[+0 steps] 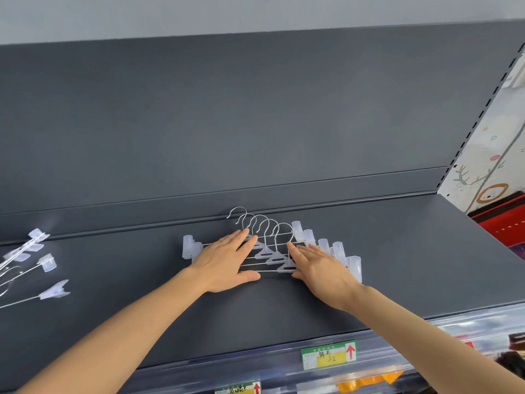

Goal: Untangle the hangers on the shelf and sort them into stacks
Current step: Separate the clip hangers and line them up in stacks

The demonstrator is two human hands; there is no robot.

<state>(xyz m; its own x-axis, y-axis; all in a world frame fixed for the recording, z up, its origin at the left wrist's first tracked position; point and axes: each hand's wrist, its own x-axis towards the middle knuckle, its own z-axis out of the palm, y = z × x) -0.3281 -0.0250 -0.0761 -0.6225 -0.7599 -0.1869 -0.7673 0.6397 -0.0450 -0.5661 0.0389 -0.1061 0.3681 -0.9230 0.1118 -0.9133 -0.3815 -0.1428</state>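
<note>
Middle stack: clip hangers point(273, 258) are lying flat in the middle of the shelf point(397, 251), near the back panel point(255, 123). They are overlapping in a fanned row, with about 5 metal hooks pointing to the rear.
Left hand: the left hand point(227, 260) is pressing down on the left half of that row. Its fingers are straight and spread and are gripping nothing.
Right hand: the right hand point(321, 268) is lying flat on the right half, fingers straight, with the fingertips reaching the nearest hook. It is gripping nothing either.
Step in hand: both palms seem to be squeezing the row together and squaring it into a tidier pile.
Loose hangers: more hangers point(47, 263) are lying at the far left of the shelf, well apart from the middle stack. Their wires are crossing at odd angles and running out of view.
Done: 1 stack is looking nearly formed, its hangers all facing the same way.
Left: the left-hand group is looking unsorted, so probably about half the job is waiting. How many hangers are lying beyond the frame cannot be told.
Shelf edge: a green and yellow price label point(329, 354) is sitting on the front rail.
</note>
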